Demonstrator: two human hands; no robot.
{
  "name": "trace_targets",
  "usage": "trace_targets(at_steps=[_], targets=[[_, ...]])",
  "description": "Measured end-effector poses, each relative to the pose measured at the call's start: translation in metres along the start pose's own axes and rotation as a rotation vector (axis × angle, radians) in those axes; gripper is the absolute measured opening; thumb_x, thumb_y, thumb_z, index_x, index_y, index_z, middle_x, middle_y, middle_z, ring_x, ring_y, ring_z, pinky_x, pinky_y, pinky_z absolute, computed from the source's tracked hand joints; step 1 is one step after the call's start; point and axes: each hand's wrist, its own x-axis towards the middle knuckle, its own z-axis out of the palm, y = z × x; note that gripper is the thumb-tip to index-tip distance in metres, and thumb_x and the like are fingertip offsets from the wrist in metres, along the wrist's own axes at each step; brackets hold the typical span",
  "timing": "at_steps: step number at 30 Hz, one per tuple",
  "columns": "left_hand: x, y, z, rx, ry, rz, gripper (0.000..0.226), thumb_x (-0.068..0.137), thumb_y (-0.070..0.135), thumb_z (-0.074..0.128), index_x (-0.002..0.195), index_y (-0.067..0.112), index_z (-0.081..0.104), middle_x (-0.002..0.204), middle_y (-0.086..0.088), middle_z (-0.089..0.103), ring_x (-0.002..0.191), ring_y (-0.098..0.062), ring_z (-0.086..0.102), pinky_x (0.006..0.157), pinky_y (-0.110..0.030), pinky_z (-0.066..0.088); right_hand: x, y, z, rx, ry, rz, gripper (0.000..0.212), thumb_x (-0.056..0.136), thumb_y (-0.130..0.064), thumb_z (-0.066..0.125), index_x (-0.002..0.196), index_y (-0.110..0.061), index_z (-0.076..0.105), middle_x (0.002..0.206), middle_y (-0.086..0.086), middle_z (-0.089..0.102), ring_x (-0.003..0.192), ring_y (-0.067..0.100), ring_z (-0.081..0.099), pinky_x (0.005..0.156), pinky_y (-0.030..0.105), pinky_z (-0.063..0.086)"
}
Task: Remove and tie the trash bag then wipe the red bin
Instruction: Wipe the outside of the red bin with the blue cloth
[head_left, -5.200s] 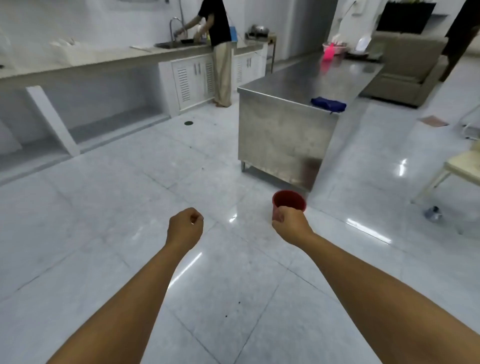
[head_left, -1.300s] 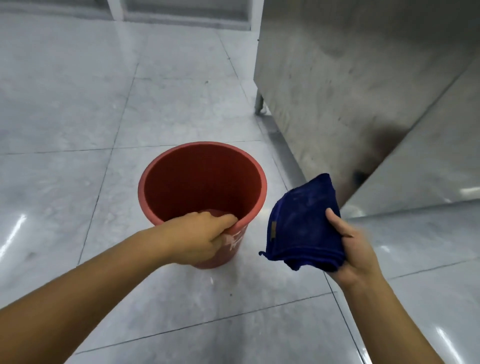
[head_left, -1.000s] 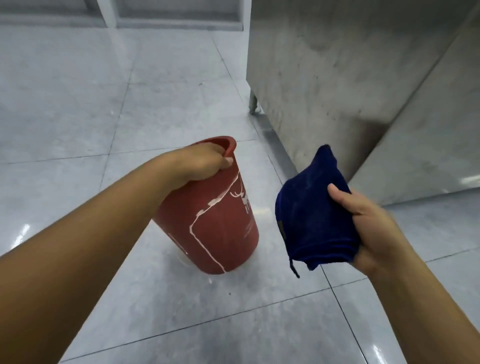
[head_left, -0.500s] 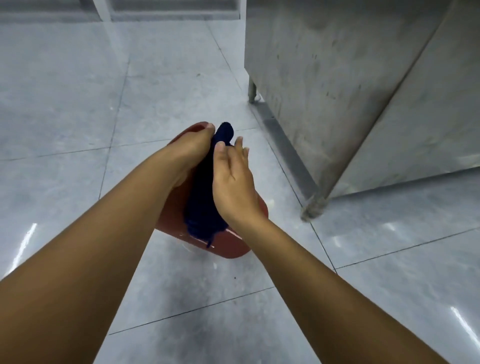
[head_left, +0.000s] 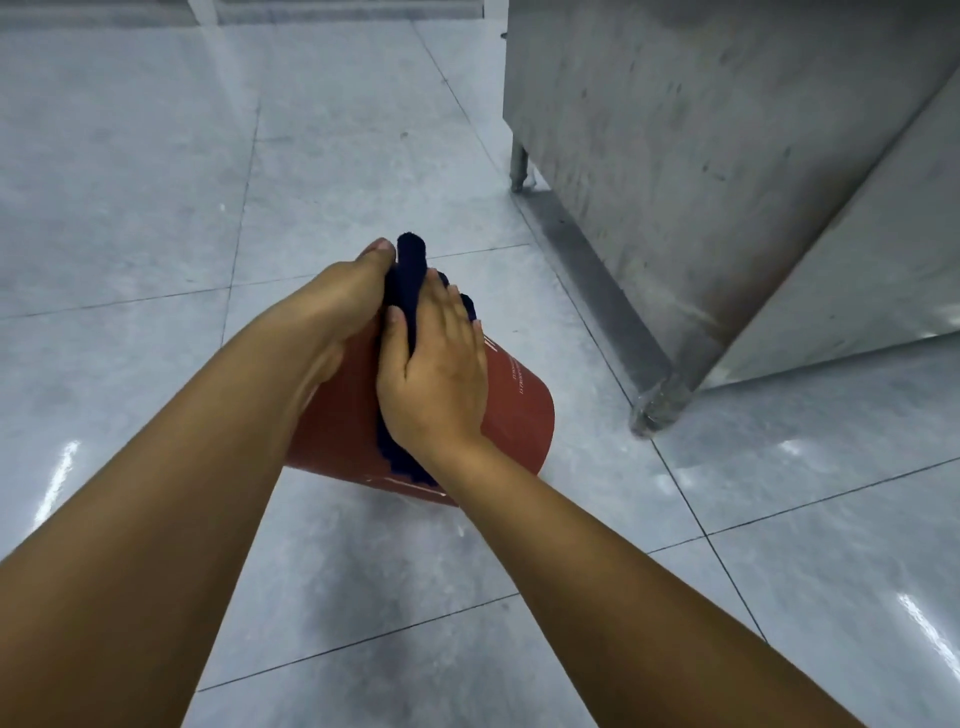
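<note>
The red bin (head_left: 511, 410) is tipped away from me over the floor, its base toward me and its mouth hidden behind my hands. My left hand (head_left: 345, 296) grips the bin's rim at the far end. My right hand (head_left: 436, 369) lies flat on a dark blue cloth (head_left: 408, 270) and presses it against the bin's outer wall. The cloth shows above my fingers and below my wrist. No trash bag is in view.
A stainless steel counter (head_left: 727, 145) stands close on the right, with one leg (head_left: 518, 166) at the back and a corner foot (head_left: 655, 410) just right of the bin. Glossy grey floor tiles (head_left: 156, 182) stretch to the left and toward me.
Since the earliest frame I came up to the bin and took the cloth. My left hand tipped the bin over, and my right hand brought the cloth onto its side and slid it down.
</note>
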Motion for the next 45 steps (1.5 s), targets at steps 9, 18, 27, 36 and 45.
trace_targets(at_steps=[9, 18, 27, 36, 45], targets=[[0.000, -0.013, -0.018, 0.036, 0.095, -0.026, 0.067, 0.091, 0.060, 0.036, 0.138, 0.013, 0.047, 0.142, -0.010, 0.050, 0.128, -0.027, 0.049, 0.110, -0.042, 0.036, -0.002, 0.053, -0.009, -0.060, -0.029, 0.222, 0.045, 0.098, -0.033, 0.032, 0.137, -0.017, 0.047, 0.144, 0.000, 0.049, 0.139, 0.018, 0.034, 0.116, 0.043, 0.023], [-0.016, -0.006, -0.004, 0.045, 0.068, 0.073, 0.035, 0.097, 0.048, 0.031, 0.088, 0.024, 0.056, 0.116, -0.007, 0.060, 0.113, -0.027, 0.056, 0.106, -0.043, 0.040, -0.017, 0.103, -0.034, 0.074, -0.019, 0.468, 0.048, 0.101, -0.036, 0.029, 0.142, -0.015, 0.039, 0.138, 0.007, 0.051, 0.127, 0.025, 0.047, 0.108, 0.044, 0.038], [-0.020, -0.006, 0.000, 0.005, 0.139, 0.022, 0.036, 0.098, 0.047, 0.030, 0.079, 0.024, 0.050, 0.098, -0.002, 0.054, 0.096, -0.021, 0.051, 0.084, -0.030, 0.040, -0.008, 0.063, -0.054, 0.277, 0.221, 0.373, 0.031, 0.101, -0.034, 0.035, 0.081, -0.018, 0.052, 0.068, -0.012, 0.051, 0.063, 0.002, 0.050, 0.056, 0.019, 0.035], [-0.020, 0.003, 0.023, -0.069, 0.079, 0.036, 0.054, 0.099, 0.050, 0.024, 0.115, 0.012, 0.060, 0.086, 0.001, 0.062, 0.088, -0.016, 0.058, 0.087, -0.028, 0.043, 0.012, -0.007, -0.016, 0.149, -0.133, 0.077, 0.051, 0.102, -0.040, 0.021, 0.148, -0.021, 0.032, 0.154, 0.000, 0.036, 0.148, 0.019, 0.016, 0.120, 0.045, 0.009], [-0.009, -0.016, -0.014, 0.001, 0.166, -0.030, 0.067, 0.094, 0.057, 0.031, 0.142, 0.011, 0.040, 0.146, -0.009, 0.045, 0.131, -0.026, 0.045, 0.111, -0.042, 0.034, -0.002, 0.040, -0.005, -0.043, -0.102, 0.110, 0.054, 0.100, -0.044, 0.023, 0.146, -0.018, 0.034, 0.152, 0.000, 0.038, 0.146, 0.019, 0.021, 0.121, 0.039, 0.007]])
